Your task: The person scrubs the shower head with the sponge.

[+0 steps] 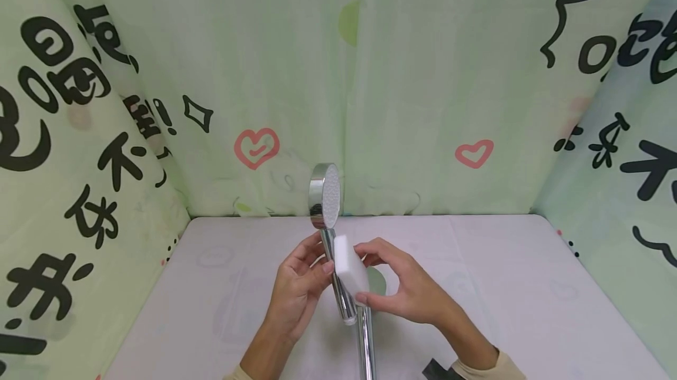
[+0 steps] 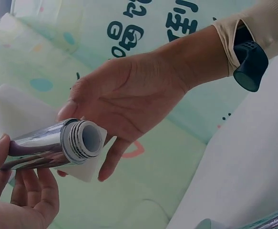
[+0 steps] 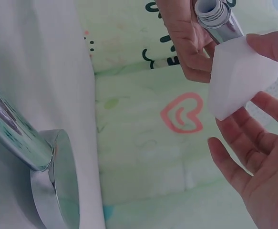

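Note:
My left hand [image 1: 298, 286] grips the chrome handle of a hand shower [image 1: 324, 195], held tilted above the table with its round spray face turned to the right. In the left wrist view, fingers of the left hand [image 2: 31, 200] pinch the handle, and its threaded hollow end [image 2: 84, 140] faces the camera. A white sponge block [image 1: 350, 268] is pinched between thumb and fingers of my right hand [image 1: 404, 283]. The block lies right along the handle. From the right wrist view, the right hand [image 3: 267, 162] holds the sponge over part of the shower.
A second chrome hand shower [image 1: 366, 339] is on the white table [image 1: 476, 286], below and between the hands; its round head [image 3: 55, 186] shows large in the right wrist view. Pale green printed curtains [image 1: 412, 86] enclose the table at the back and sides.

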Demonstrator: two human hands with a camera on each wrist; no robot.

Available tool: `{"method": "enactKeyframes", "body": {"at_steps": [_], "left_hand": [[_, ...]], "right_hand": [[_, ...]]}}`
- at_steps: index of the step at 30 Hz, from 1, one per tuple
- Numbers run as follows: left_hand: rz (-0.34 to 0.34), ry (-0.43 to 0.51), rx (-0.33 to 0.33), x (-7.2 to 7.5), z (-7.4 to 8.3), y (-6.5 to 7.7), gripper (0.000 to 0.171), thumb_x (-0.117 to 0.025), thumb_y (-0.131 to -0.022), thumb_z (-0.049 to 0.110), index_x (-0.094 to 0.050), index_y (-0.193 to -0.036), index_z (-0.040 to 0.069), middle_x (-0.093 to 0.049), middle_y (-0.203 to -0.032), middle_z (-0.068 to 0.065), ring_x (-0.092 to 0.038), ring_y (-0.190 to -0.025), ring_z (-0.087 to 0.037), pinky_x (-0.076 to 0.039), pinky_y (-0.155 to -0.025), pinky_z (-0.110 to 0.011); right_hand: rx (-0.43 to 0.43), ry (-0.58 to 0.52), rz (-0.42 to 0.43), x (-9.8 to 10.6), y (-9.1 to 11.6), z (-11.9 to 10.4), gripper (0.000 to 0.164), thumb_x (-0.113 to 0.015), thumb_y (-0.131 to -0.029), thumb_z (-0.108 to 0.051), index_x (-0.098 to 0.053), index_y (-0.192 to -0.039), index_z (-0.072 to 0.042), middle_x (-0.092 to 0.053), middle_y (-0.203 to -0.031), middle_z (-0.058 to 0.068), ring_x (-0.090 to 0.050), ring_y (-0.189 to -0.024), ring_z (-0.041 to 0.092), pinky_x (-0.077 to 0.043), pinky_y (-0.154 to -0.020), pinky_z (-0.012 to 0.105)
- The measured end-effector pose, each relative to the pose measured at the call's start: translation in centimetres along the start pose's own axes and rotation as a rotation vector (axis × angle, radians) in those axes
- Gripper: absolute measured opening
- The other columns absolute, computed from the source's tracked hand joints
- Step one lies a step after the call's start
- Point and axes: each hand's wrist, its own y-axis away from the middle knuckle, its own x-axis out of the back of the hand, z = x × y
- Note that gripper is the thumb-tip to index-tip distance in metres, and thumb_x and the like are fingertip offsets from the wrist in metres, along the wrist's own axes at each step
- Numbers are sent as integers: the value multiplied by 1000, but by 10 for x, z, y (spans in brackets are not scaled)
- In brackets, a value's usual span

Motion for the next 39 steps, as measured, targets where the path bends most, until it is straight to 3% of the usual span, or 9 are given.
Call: {"method": "enactKeyframes", "body": {"at_steps": [8,27,39], "left_hand": [[-2,14,17,-1,-1,0,54,-65,-94,-4,-50,-145,5,-58,-131,-12,-59,-113,-22,-55,-91,-28],[-12,11,28,-3,-2,1,56,-69,-92,-4,-45,-143,-8,-55,-132,-15,-62,-113,-22,-56,-91,-27],[-40,6,0,-2,-5,0,51,-65,-93,-6,-46,-140,-5,-58,-130,-13,-62,-113,-21,-56,-88,-25]], "right_hand": [[-35,19,27,-3,-2,0,60,-85,-83,-21,-55,-135,-21,-61,-123,-7,-63,-110,13,-54,-96,35],[26,11,67,-2,-8,1,63,-85,-82,-16,-54,-136,-17,-61,-123,-4,-64,-109,16,-54,-96,36],[61,14,83,-2,-8,2,63,-85,-81,-13,-55,-137,-17,-61,-124,-4,-63,-109,15,-54,-95,34]]}}
